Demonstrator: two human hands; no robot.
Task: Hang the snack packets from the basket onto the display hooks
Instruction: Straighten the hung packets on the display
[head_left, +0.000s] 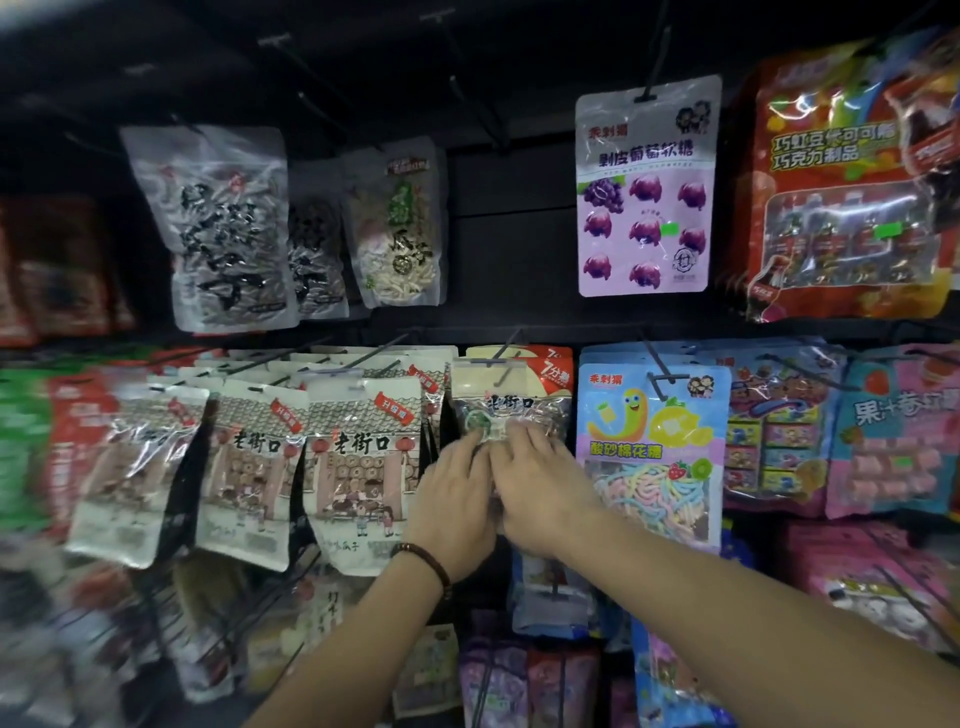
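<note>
Hands both on 1 snack packet (511, 410), a clear pouch with black lettering, middle row of the display wall. Packet hangs upright with its header on a black hook (500, 364), front of that peg; a red-cornered packet (551, 375) sits right behind it on the same peg.

Right hand (540, 483): fingers spread, fairly straight, lying flat on the packet's lower front, not wrapped round it. Left hand (457, 488): fingertips at the packet's lower left edge, touching the right hand; thumb hidden, can't tell if it pinches or just presses. Dark bead bracelet (426, 564) on the left wrist.

Neighbours: white seed packets (358, 467) just left of the packet, 3 pegs of them side by side. Yellow-and-blue marshmallow packet (649, 447) just right, partly behind the right hand. Row above: purple grape gummy packet (644, 192), red chocolate packet (841, 182), grey seed packets (228, 228). Bare black pegs (470, 109) top centre. Frame edges blurred, lower rows unreadable.
</note>
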